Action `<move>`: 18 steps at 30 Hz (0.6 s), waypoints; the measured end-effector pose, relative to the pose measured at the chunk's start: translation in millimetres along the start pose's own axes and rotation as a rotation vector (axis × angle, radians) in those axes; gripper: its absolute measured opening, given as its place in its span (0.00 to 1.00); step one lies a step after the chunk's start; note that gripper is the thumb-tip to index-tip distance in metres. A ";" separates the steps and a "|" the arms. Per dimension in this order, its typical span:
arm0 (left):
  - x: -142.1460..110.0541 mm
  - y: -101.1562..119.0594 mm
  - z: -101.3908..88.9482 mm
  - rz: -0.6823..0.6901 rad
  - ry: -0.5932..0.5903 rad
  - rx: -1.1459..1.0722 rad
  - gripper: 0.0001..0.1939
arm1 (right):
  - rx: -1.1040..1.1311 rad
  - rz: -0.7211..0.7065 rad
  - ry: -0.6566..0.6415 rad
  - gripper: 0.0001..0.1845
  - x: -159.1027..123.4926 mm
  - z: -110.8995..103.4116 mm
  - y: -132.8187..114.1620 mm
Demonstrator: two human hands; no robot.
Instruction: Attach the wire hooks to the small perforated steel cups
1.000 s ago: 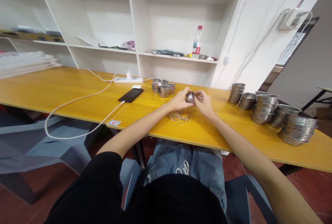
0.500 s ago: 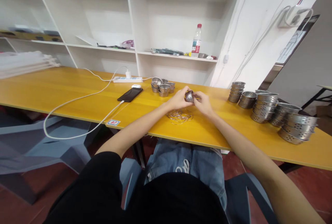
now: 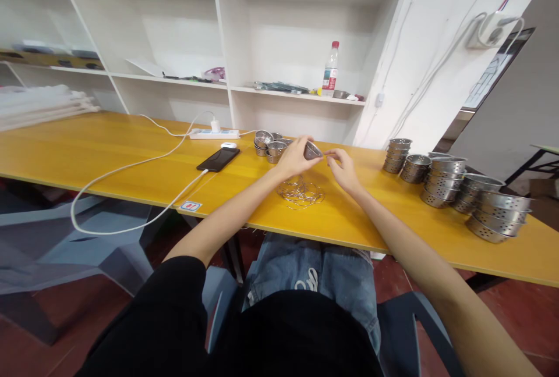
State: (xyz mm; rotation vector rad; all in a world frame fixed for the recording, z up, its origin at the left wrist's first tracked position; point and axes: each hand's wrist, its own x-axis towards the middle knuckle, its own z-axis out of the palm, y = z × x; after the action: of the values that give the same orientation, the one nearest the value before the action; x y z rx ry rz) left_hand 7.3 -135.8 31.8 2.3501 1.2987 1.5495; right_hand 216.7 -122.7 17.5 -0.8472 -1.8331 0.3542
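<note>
My left hand is closed round a small perforated metal cup, held above the yellow table. My right hand is just right of the cup, its thumb and forefinger pinched at the cup's rim on something thin that I cannot make out. A loose pile of thin wire rings lies on the table right below both hands. A cluster of small metal cups stands just behind my left hand.
Stacks of larger perforated metal bowls line the table's right side. A black phone on a white cable and a power strip lie to the left. White shelves behind hold a bottle.
My left hand has lifted the cup up and slightly left. My right hand has drawn a little apart from it, staying pinched at its rim.
</note>
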 end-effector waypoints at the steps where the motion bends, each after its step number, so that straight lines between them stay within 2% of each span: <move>1: 3.4 -2.8 -5.6 -0.010 0.055 0.053 0.27 | -0.014 0.018 0.021 0.10 -0.1 -2.0 0.3; 4: 11.3 -17.5 -22.2 -0.077 0.184 0.190 0.21 | -0.086 0.033 0.008 0.08 -1.1 -5.5 6.1; 7: 11.8 -37.6 -33.6 -0.168 0.229 0.330 0.18 | -0.162 0.032 -0.090 0.08 -2.8 -4.5 16.4; 12: 4.1 -62.4 -36.3 -0.217 0.179 0.478 0.17 | -0.240 0.029 -0.206 0.11 -4.4 -1.4 26.8; 18: 2.4 -69.3 -33.7 -0.207 0.118 0.528 0.17 | -0.268 0.047 -0.266 0.11 -4.6 -2.3 29.3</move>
State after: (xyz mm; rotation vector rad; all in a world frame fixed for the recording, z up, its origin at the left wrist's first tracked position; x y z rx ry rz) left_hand -61.0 -102.3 19.2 2.2991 2.1250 1.4350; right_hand 231.1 -105.5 -2.0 -1.0688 -2.1434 0.2629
